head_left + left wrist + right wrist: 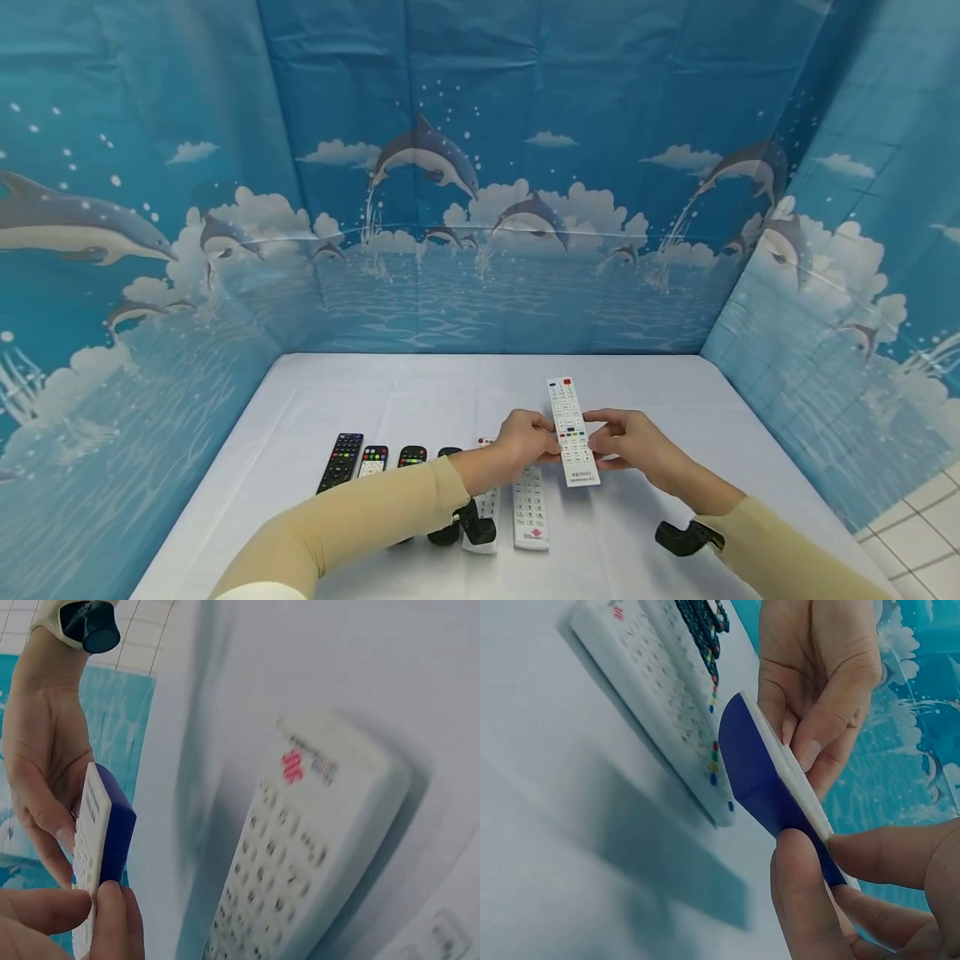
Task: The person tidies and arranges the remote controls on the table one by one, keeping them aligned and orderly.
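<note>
Above the table, a white remote control [572, 454] with a dark blue back is held between both hands, its button face up toward the head camera. My left hand [522, 437] pinches its left edge. On the opposite edge, my right hand [639, 443] pinches it between thumb and fingers. The blue back [754, 769] shows in the right wrist view, where the remote's shadow falls on the cloth. Nearest below the left hand lies another white remote [531, 512] with a red logo, seen close up in the left wrist view.
Left of it lies another white remote [487, 504], partly hidden by the left arm. Further left, several darker remotes, among them a long black one [341, 462], form a row on the white tablecloth [630, 383]. Dolphin-print curtains [480, 292] enclose the table's back and sides.
</note>
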Demonstrator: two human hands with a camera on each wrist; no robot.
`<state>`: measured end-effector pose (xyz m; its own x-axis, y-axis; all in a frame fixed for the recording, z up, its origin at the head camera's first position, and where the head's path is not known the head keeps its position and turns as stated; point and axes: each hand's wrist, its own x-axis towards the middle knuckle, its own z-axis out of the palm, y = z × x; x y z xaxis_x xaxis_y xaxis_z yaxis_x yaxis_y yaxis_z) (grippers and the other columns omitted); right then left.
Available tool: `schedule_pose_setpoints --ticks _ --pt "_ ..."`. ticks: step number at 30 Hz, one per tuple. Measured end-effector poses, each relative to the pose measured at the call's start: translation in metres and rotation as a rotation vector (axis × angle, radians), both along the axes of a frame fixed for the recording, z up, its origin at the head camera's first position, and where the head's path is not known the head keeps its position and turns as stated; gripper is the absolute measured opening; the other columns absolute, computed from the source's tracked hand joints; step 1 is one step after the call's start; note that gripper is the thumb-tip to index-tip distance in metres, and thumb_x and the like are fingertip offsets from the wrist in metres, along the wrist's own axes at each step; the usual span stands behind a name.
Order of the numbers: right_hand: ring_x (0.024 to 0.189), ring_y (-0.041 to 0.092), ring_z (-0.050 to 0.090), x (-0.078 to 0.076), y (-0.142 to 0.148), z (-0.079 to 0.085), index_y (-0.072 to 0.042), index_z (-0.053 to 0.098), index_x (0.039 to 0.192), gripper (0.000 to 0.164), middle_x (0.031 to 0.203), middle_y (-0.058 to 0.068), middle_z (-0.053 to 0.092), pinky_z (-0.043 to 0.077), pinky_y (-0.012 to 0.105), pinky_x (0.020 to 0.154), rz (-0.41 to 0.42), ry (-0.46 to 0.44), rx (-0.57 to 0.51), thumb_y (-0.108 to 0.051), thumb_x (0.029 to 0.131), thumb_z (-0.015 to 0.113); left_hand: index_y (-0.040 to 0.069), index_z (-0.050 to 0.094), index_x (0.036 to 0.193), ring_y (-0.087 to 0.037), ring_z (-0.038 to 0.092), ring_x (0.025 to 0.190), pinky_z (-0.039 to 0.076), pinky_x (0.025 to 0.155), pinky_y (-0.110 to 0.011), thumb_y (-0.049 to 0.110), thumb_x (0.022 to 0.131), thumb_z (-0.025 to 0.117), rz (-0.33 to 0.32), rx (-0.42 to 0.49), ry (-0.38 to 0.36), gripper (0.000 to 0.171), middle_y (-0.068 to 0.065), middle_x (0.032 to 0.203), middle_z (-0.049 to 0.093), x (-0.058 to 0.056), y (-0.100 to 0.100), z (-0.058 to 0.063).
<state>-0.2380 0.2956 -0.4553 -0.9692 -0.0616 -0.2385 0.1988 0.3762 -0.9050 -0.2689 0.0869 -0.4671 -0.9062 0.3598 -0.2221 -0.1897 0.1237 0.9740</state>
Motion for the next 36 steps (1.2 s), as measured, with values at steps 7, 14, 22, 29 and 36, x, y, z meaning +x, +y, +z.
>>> schedule_pose_setpoints --ticks 7,14,22,29,36 --pt "0.087 0.025 0.067 0.022 -0.001 -0.014 -0.001 0.051 0.144 0.060 0.100 0.014 0.066 0.061 0.040 0.075 -0.014 -0.060 -0.022 -0.004 0.089 0.073 -0.006 0.068 0.105 -0.024 0.072 0.078 0.060 0.078 -0.037 -0.004 0.090 0.064 -0.014 0.021 -0.101 0.016 -0.013 0.089 0.069 0.022 -0.001 -0.007" --pt "0.084 0.025 0.068 0.037 -0.001 -0.029 0.003 0.048 0.145 0.063 0.097 0.014 0.066 0.061 0.040 0.073 0.021 -0.079 -0.031 -0.005 0.088 0.074 -0.008 0.068 0.094 -0.025 0.072 0.079 0.060 0.079 -0.036 -0.006 0.086 0.059 -0.052 -0.006 -0.131 0.012 -0.016 0.088 0.068 0.039 -0.003 -0.008" --pt "0.083 0.024 0.067 0.051 0.002 -0.048 0.007 0.047 0.144 0.063 0.096 0.013 0.065 0.061 0.042 0.073 0.039 -0.109 -0.048 -0.004 0.088 0.075 -0.007 0.062 0.093 -0.026 0.071 0.083 0.060 0.078 -0.034 -0.001 0.088 0.062 -0.105 -0.024 -0.210 0.008 -0.020 0.094 0.064 0.054 -0.003 -0.007" --pt "0.083 0.025 0.069 0.055 -0.001 -0.049 0.008 0.045 0.144 0.065 0.096 0.014 0.066 0.061 0.042 0.074 0.055 -0.116 -0.079 -0.002 0.088 0.074 -0.008 0.061 0.101 -0.027 0.068 0.089 0.059 0.083 -0.036 0.004 0.090 0.065 -0.187 -0.012 -0.272 0.017 -0.022 0.098 0.061 0.059 -0.005 0.000" --pt "0.080 0.024 0.068 0.054 -0.006 -0.050 0.006 0.047 0.143 0.065 0.095 0.013 0.066 0.061 0.041 0.071 0.038 -0.099 -0.050 -0.003 0.086 0.075 -0.012 0.046 0.131 -0.032 0.057 0.114 0.047 0.100 -0.056 0.004 0.089 0.062 -0.249 0.067 -0.325 0.048 -0.016 0.123 0.053 0.071 -0.002 0.010"
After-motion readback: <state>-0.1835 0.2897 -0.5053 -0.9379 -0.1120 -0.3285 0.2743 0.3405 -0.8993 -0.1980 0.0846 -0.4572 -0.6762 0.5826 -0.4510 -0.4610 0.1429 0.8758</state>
